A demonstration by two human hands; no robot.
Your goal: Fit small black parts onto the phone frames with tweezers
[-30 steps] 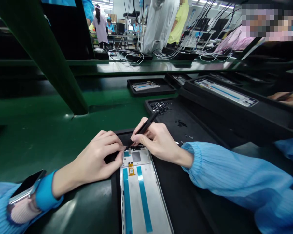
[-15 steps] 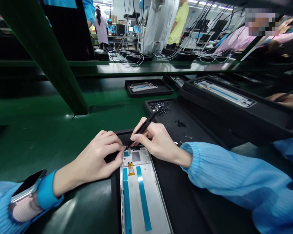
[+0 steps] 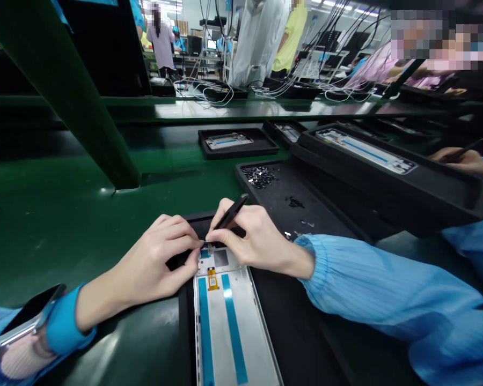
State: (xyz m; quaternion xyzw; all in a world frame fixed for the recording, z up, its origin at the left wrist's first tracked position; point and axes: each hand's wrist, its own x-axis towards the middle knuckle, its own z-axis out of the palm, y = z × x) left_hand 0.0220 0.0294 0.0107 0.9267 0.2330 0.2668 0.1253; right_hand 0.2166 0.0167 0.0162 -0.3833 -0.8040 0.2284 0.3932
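A silver phone frame (image 3: 247, 321) with two blue strips and an orange flex cable (image 3: 213, 279) lies in a black tray (image 3: 188, 321) in front of me. My right hand (image 3: 245, 230) is closed around black tweezers (image 3: 230, 213), whose tips point down at the frame's top edge and are hidden by my fingers. At the top left corner of the frame, my left hand (image 3: 165, 257) pinches with thumb and forefinger. Whatever sits between those fingertips is too small to make out.
Behind my right hand, a black tray (image 3: 322, 209) carries a heap of small parts (image 3: 261, 177) and a few loose bits. More trays with phone frames (image 3: 229, 141) stand farther back. A green post (image 3: 100, 128) rises at left. At right, a co-worker's hand (image 3: 462, 160) holds a dark tool.
My right hand has shifted slightly left and down along the frame's top edge, with the tweezers. The left hand stays pinched at the corner. The whole view has moved a little.
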